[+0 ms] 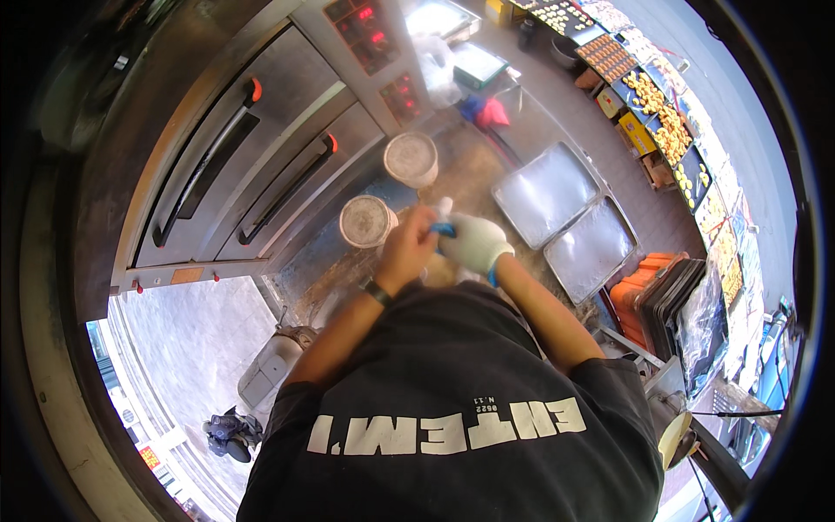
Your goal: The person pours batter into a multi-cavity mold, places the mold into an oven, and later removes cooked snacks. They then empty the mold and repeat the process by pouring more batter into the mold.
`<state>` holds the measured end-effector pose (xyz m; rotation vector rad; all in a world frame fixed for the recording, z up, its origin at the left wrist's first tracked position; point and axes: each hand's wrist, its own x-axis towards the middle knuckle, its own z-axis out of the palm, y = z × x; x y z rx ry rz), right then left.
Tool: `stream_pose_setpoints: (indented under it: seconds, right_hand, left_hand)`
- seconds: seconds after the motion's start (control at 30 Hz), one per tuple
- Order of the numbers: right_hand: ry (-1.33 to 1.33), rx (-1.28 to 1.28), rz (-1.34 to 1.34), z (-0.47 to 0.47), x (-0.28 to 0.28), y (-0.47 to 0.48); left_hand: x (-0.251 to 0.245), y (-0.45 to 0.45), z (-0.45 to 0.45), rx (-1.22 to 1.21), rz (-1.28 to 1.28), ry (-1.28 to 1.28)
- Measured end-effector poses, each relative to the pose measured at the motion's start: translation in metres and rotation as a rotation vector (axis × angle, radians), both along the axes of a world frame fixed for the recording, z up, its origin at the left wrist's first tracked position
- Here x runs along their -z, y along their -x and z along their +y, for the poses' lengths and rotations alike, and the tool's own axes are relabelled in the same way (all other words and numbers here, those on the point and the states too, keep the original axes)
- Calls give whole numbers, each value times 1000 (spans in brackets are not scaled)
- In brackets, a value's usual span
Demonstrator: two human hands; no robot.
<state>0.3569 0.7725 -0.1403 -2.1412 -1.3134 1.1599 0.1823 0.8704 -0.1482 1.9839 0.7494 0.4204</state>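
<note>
My left hand [412, 245] is bare, with a dark watch [376, 291] at the wrist, and is blurred. Its fingers meet those of my right hand [475, 243], which wears a white knit glove with blue at the wrist. A small blue piece [443, 229] shows between the two hands, pinched by the gloved fingers; whether it belongs to a glove I cannot tell. A blurred white tip [445, 206] sticks out just beyond. Beside my left hand stands a round lidded bucket [365, 222]; a second bucket [411, 158] is farther off.
A steel deck oven [280, 140] with two long handles rises at left. Two metal trays [548, 192] [590, 249] lie on the worktable [466, 173] at right. Beyond are stacked dark baking pans [672, 307] and trays of baked goods [672, 134]. A scooter [271, 368] stands at lower left.
</note>
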Motion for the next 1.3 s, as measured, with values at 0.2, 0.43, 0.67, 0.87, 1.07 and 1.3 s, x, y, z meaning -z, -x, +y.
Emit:
stream_pose_setpoints:
  seconds: [0.2, 0.43, 0.67, 0.87, 1.07, 1.3]
  right_hand:
    - [183, -250, -55, 27, -2, -1]
    - [173, -316, -128, 70, 3, 49]
    - [54, -209, -224, 97, 0, 77]
    - [-124, -193, -232, 124, -38, 83]
    - [108, -419, -562, 189, -88, 101]
    - [13, -320, -624, 204, -62, 104]
  left_hand:
    - [-8, 19, 11, 180, 126, -455]
    - [36, 65, 10, 139, 765, -540]
    - [79, 84, 116, -260, -128, 1603]
    - [58, 40, 159, -339, -501, 1112]
    - [39, 29, 195, -122, -419, 950]
    - [53, 28, 200, -342, -324, 956]
